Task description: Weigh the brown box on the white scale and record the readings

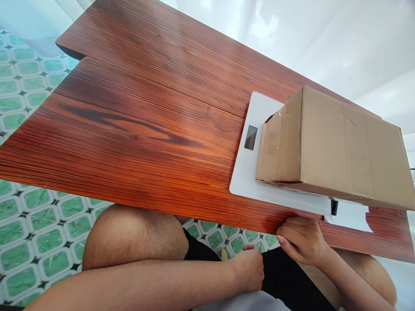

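Cardboard box (337, 147) lies lengthwise on the white scale (256, 172), taped end facing left; both hands' fingers curled, gripping nothing visible.

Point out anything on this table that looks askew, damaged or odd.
The cardboard box sits off-centre on the white scale, overhanging its right side and hiding most of the platform. Its near end shows wrinkled clear tape. A dark marker and a white paper lie tucked by its edge. Nothing is spilled.
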The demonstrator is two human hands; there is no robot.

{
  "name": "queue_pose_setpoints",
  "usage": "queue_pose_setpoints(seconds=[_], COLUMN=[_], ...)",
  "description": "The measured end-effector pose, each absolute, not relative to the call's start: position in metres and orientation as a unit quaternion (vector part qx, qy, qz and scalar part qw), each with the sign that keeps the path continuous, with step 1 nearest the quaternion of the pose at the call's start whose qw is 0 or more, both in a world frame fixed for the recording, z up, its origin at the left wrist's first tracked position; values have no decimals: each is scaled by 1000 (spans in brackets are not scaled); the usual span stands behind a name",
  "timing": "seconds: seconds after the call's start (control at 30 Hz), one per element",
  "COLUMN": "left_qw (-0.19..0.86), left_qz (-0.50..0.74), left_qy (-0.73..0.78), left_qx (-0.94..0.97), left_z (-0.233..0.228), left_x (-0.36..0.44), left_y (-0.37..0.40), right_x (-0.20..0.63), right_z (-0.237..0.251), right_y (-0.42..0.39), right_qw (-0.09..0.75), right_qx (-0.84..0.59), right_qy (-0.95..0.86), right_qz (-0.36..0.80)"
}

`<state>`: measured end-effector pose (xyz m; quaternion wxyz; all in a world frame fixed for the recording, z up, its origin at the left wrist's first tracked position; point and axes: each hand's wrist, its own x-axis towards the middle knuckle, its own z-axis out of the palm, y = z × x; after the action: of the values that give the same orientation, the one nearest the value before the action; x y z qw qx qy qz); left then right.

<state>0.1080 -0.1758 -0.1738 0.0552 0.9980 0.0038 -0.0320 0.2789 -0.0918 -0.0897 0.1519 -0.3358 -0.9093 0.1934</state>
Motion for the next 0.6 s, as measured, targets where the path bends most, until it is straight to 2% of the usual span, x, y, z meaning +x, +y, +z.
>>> queue_pose_setpoints(seconds=[0.6], left_qw=[32], left_qz=[-91], left_qy=[-27], left_qx=[995], left_z=[-163], left_x=[108], left_y=[-169], right_x=[277], right_z=[-87], right_y=[-91], right_qw=[154], right_qx=[-338], right_qy=[-909], right_qz=[191])
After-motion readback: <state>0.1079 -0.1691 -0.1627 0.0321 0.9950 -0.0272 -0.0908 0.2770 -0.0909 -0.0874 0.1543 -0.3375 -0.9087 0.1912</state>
